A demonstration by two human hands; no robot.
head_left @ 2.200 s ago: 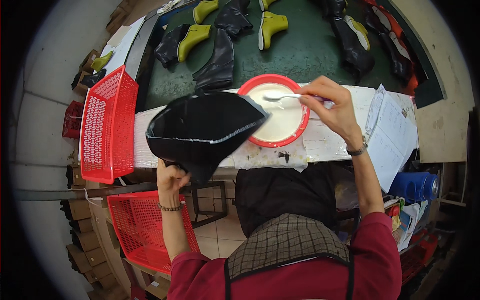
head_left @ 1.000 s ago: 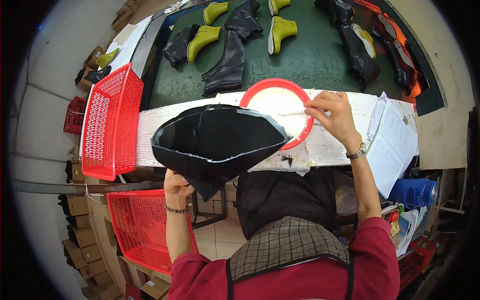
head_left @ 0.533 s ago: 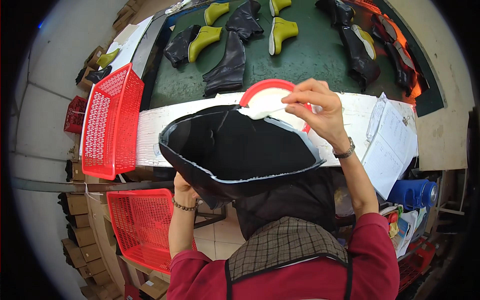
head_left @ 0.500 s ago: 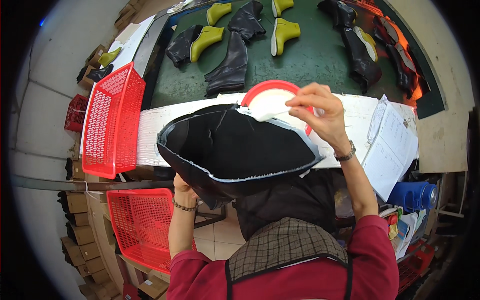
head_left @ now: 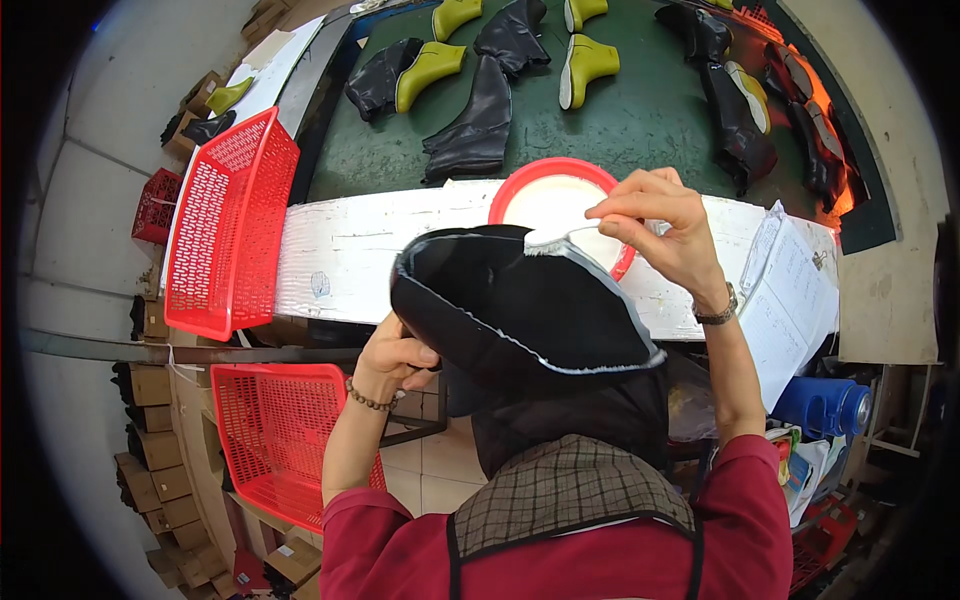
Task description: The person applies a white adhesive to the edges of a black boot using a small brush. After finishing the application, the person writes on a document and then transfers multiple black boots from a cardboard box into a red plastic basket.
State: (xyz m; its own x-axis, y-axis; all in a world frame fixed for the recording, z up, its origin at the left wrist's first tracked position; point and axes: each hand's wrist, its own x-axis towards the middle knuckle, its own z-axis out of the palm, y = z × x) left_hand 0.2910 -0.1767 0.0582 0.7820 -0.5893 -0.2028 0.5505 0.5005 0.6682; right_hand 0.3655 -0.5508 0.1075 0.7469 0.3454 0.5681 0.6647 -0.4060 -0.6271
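Observation:
My left hand (head_left: 395, 358) grips a black boot upper (head_left: 455, 305) from its outer left side. The upper's wide opening faces up, with a whitish film along its edge. Between the thumb and fingers of my right hand (head_left: 668, 225) is a small brush (head_left: 550, 241), coated white. Its bristles touch the far edge of the opening. Just behind the brush, a red bowl (head_left: 512, 188) of creamy white liquid stands on a white board (head_left: 365, 240). My right hand hangs over the bowl's right rim and partly hides it.
Beyond the board, a green belt (head_left: 360, 170) carries black boot uppers (head_left: 475, 125) and yellow-green foot forms (head_left: 588, 68). Red baskets (head_left: 232, 220) stand at the left. Written sheets (head_left: 785, 300) lie at the right, above a blue jug (head_left: 815, 405).
The boot upper has shifted right and turned, showing more of my left hand. The brush has moved slightly right along the edge. The items on the belt appear farther right.

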